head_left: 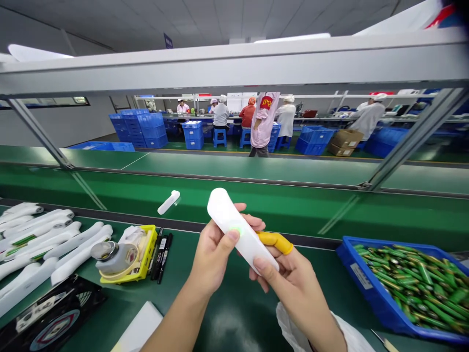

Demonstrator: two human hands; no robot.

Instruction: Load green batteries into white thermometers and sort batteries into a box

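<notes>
Both my hands hold one white, elongated plastic device above the green bench, its rounded end tilted up and away from me. My left hand grips its middle, thumb pressed on a small glowing green spot. My right hand holds the near end, and its index finger wears a yellow finger cot. A similar white device lies alone on the green conveyor belt beyond.
Several white devices lie in rows at the left. A yellow tray holds a metal-topped container, with black markers beside it. A blue bin of green batteries stands at the right. Other workers sit at far benches.
</notes>
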